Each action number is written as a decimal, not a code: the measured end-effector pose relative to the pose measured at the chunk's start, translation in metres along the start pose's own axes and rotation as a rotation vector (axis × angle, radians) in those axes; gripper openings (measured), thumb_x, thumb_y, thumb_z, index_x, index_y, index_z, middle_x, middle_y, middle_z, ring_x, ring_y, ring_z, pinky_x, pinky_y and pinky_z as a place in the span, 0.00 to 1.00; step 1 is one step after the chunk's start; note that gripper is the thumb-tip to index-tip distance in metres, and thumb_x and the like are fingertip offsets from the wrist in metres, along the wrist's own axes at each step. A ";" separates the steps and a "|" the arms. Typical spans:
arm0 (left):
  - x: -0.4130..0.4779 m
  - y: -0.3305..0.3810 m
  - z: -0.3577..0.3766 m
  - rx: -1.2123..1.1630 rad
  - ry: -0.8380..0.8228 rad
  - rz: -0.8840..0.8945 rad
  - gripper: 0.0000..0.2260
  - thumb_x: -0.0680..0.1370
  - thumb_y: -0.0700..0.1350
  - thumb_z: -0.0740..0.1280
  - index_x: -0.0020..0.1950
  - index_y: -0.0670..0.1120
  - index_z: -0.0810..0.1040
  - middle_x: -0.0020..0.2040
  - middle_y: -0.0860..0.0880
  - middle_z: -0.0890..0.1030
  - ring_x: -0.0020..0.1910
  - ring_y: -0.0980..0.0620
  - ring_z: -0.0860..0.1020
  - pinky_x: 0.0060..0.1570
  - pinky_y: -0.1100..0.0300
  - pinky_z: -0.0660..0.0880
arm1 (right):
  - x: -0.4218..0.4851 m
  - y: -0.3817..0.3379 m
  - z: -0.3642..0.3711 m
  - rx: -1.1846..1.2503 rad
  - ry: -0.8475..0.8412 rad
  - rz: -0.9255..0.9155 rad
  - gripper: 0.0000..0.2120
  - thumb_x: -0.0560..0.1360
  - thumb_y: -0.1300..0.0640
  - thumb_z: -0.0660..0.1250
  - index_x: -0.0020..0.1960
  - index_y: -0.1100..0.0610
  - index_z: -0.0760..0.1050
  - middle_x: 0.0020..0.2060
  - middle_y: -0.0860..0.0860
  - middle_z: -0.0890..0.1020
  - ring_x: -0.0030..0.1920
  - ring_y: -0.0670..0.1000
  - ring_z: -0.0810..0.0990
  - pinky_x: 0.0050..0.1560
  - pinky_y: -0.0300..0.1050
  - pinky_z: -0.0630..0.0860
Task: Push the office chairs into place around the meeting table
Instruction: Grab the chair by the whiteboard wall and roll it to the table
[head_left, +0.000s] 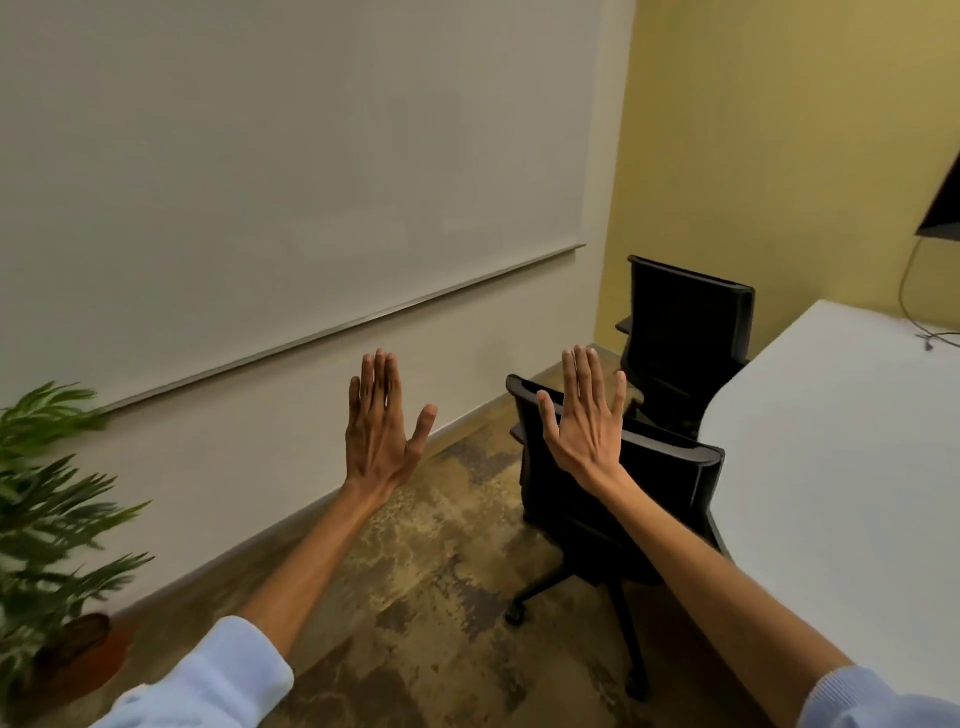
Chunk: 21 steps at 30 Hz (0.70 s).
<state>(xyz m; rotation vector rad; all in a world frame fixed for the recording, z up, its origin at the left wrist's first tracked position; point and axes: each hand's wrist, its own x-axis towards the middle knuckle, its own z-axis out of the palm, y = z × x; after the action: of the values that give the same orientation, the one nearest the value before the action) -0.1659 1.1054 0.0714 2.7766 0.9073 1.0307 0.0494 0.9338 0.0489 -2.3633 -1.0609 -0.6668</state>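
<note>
Two black office chairs stand along the left side of the white meeting table (841, 467). The near chair (660, 483) has its back toward me and its seat tucked against the table edge. The far chair (691, 332) stands beyond it near the yellow wall, also close to the table. Both my arms are stretched forward with flat palms. My left hand (382, 426) is open in the air over the floor, left of the near chair. My right hand (584, 415) is open in front of the near chair's backrest; I cannot tell whether it touches it.
A white wall with a long whiteboard (291, 171) runs on the left. A potted plant (47, 509) stands at the lower left. Patterned brown carpet (431, 597) lies between wall and chairs. A cable (935, 338) lies on the table's far end under a dark screen corner (945, 208).
</note>
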 end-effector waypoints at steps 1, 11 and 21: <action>0.015 -0.006 0.013 -0.019 -0.008 0.027 0.35 0.80 0.63 0.47 0.78 0.44 0.41 0.79 0.43 0.46 0.78 0.49 0.40 0.76 0.47 0.45 | 0.008 0.003 0.009 -0.016 0.001 0.021 0.33 0.80 0.39 0.44 0.79 0.56 0.43 0.79 0.52 0.46 0.78 0.49 0.42 0.75 0.61 0.42; 0.144 -0.015 0.107 -0.242 -0.210 0.504 0.37 0.79 0.62 0.54 0.77 0.38 0.51 0.78 0.38 0.55 0.78 0.43 0.51 0.76 0.51 0.50 | 0.045 0.015 0.067 -0.256 0.040 0.333 0.34 0.79 0.39 0.46 0.79 0.56 0.43 0.79 0.53 0.46 0.78 0.51 0.43 0.74 0.63 0.45; 0.159 0.039 0.199 -0.454 -0.422 0.791 0.24 0.76 0.61 0.61 0.57 0.42 0.78 0.51 0.45 0.82 0.52 0.47 0.80 0.47 0.54 0.79 | 0.021 0.041 0.073 -0.349 0.055 0.452 0.25 0.77 0.40 0.56 0.67 0.55 0.64 0.66 0.55 0.66 0.67 0.56 0.65 0.66 0.55 0.62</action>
<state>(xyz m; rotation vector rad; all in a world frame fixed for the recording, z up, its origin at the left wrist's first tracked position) 0.0719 1.1897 0.0185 2.7589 -0.4600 0.5245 0.1113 0.9636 -0.0042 -2.7286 -0.3777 -0.7834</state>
